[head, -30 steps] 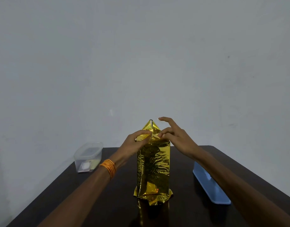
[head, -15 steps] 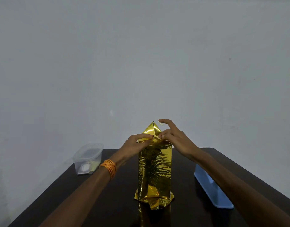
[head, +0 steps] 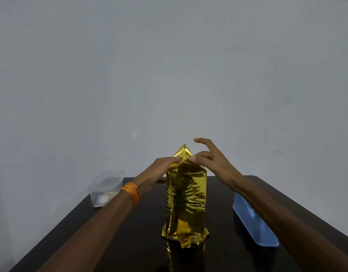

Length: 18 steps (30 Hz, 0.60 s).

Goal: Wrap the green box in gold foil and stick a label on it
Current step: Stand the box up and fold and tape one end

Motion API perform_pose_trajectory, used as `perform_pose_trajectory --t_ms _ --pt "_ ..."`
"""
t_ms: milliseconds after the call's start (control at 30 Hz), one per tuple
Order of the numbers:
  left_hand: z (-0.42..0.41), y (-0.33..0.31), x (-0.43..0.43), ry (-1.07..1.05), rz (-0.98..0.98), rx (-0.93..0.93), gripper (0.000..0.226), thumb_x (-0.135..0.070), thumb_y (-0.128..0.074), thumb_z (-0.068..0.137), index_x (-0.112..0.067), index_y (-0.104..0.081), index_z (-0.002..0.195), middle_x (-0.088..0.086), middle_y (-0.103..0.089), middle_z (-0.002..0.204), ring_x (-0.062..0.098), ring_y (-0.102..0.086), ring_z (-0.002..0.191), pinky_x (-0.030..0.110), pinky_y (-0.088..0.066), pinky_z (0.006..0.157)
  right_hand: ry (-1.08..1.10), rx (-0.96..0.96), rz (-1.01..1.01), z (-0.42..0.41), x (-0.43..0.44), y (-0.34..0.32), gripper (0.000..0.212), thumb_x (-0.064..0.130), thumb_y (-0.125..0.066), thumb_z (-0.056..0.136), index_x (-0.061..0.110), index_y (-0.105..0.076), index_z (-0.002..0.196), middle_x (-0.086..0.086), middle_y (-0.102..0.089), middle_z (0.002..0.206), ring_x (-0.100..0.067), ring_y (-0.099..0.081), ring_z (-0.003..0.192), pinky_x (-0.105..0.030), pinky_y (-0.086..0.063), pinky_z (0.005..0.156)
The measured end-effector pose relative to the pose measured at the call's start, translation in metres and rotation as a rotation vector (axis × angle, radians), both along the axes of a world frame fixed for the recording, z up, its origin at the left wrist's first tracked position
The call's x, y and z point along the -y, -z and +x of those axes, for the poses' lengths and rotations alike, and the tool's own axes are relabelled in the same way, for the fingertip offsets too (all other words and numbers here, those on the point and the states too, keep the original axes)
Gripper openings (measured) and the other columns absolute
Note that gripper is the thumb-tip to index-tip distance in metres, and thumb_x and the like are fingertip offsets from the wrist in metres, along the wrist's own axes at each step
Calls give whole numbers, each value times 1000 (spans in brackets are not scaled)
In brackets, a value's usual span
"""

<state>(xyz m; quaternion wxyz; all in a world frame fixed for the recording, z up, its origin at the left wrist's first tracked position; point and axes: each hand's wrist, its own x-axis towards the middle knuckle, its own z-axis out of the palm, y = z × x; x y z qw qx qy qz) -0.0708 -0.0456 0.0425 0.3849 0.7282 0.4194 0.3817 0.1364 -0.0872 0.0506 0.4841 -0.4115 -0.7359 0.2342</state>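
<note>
- Container [head: 106,188], far left on the tabletop [head: 130,242]: lidded and well apart from the work, so it poses little risk.
- Left grip [head: 161,167]: narrow, its fingertips pinching the foil [head: 186,203] at the left of the top fold. If this pinch slackens, I judge the crease would spring open (foil like this holds a fold poorly).
- Box: it stands upright near the middle of the tabletop and is wholly hidden under the foil, with no green showing.
  - Its long axis runs vertical, and a broad face turns toward the near edge.
  - The top flap [head: 184,153] rises to a peak that points straight up, and loose foil flares out at the base.
  - Tall on a narrow foot, it could tip toward the far side if the fold is pressed down off-centre.
  - A hard tug could tear the foil at a corner.
- Right grip [head: 212,163]: narrow, with thumb and curled fingers pinching the right of the fold and the forefinger lifted clear.
  - A small pale scrap sits at that fingertip (perhaps tape; it is too small to tell).
  - If it is tape, it could catch the foil in the wrong place or fold onto itself.
- Tray [head: 253,222], right: it lies just under the right forearm, and a dropped elbow could knock it.
</note>
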Motion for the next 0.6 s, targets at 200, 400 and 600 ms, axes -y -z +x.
perform_pose_trajectory --t_ms 200,400,600 --pt "3 -6 -9 -48 20 -51 23 -27 -53 99 -25 -74 106 0 -69 113 16 -59 110 33 -48 89 6 34 95 -5 0 -2 76 18 -82 79 37 -41 140 4 -74 99 -9 -66 106 -40 -41 106" --pt "10 -9 -12 -119 29 -60 18 -27 -58 96 -24 -76 97 4 -71 108 23 -61 109 49 -46 100 3 -98 153 0 10 -1 61 8 -73 87 28 -46 139 -2 -75 93 -15 -69 101 -40 -44 107" --pt "15 -5 -6 -77 41 18 21 -16 -50 101 -14 -70 95 9 -67 107 14 -58 94 22 -43 68 46 -136 82 10 9 3 52 20 -65 95 31 -43 140 3 -76 103 -9 -68 106 -39 -44 107"
